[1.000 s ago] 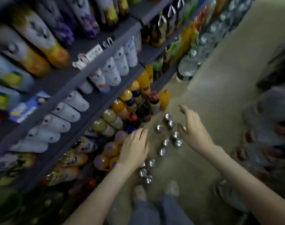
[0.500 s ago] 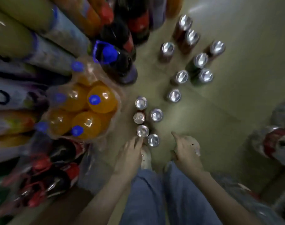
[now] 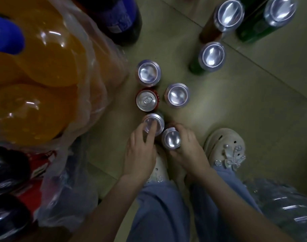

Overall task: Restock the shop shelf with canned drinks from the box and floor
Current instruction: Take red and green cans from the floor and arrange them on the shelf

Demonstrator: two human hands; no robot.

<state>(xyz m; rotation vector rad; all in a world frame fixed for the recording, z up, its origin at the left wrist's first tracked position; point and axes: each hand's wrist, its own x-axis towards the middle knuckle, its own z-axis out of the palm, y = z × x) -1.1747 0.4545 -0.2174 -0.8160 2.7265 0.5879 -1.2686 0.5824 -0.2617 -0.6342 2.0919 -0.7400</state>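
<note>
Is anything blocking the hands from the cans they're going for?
Nothing visible. The left hand has its fingers curled over the top of the left can, and the right hand wraps round the right can beside it. Both touch their cans directly.

The cans (image 3: 177, 96) have shiny bare metal tops. The orange bottles (image 3: 44, 67) are glossy plastic under thin clear wrap (image 3: 98, 88). The floor (image 3: 254, 105) is smooth, matt tile.
</note>
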